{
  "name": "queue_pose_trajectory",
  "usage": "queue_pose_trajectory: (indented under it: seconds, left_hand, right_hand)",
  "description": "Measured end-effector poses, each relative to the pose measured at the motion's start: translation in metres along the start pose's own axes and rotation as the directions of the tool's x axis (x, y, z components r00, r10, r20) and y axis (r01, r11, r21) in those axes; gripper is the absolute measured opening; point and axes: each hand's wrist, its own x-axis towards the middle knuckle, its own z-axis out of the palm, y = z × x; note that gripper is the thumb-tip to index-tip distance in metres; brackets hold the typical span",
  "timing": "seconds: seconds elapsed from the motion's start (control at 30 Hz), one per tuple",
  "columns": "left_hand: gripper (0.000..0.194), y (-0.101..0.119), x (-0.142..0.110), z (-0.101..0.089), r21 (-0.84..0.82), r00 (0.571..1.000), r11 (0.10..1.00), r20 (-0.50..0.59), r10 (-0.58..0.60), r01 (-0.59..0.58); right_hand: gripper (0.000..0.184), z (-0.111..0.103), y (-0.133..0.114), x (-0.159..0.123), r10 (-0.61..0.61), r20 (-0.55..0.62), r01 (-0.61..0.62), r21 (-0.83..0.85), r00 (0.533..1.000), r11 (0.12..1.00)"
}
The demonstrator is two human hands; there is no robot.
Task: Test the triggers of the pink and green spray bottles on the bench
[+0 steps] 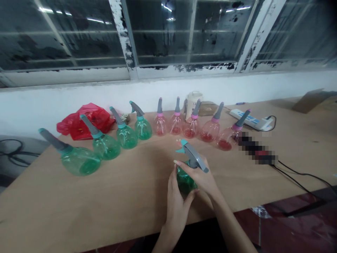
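Observation:
Near the table's front edge, a green spray bottle (186,181) with a grey and teal trigger head stands between my hands. My left hand (177,193) wraps its lower body from the left, thumb at the front. Around the neck, just under the spray head, my right hand (198,174) is closed, its thumb across the collar. The nozzle points away and to the left. Several more green spray bottles (126,137) stand in a curved row to the left. Several pink spray bottles (210,130) carry the row on to the right.
Behind the row lie a red plastic bag (86,121) and a white tub (194,102). At the right are a power strip (250,120), a pixelated dark object (258,151) with black cables, and a cardboard piece (310,100). A white wall with windows borders the table (118,207).

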Motion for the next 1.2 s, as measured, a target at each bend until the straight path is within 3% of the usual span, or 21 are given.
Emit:
queue_pose_trajectory:
  seconds: [0.23, 0.67, 0.93, 1.1, 1.2]
  left_hand:
    - [0.075, -0.002, -0.001, 0.001, 0.006, 0.999, 0.999, 0.007, -0.035, 0.035]
    - [0.074, 0.0, -0.002, 0.001, -0.017, 1.0, 1.0, -0.017, -0.023, 0.023]
    - [0.074, 0.006, -0.001, -0.006, -0.047, 1.0, 0.999, 0.004, 0.014, -0.014]
    - [0.073, 0.003, -0.005, -0.018, -0.015, 0.999, 0.999, -0.004, -0.036, 0.036]
    - [0.073, 0.001, -0.007, -0.032, 0.001, 0.998, 0.998, 0.009, -0.068, 0.068]
  right_hand:
    - [0.026, -0.003, -0.006, 0.003, 0.049, 0.06, -0.049, 0.003, 0.997, 0.999]
    - [0.033, -0.004, -0.011, 0.007, -0.015, 0.124, 0.004, 0.084, 0.992, 0.996]
    - [0.017, 0.01, -0.007, 0.006, -0.075, -0.038, 0.078, 0.072, 0.996, 0.994]
    - [0.015, 0.022, -0.012, 0.004, -0.048, -0.02, 0.05, 0.074, 0.999, 0.996]
    - [0.023, 0.033, -0.016, 0.002, -0.043, 0.041, 0.039, 0.088, 0.998, 0.995]
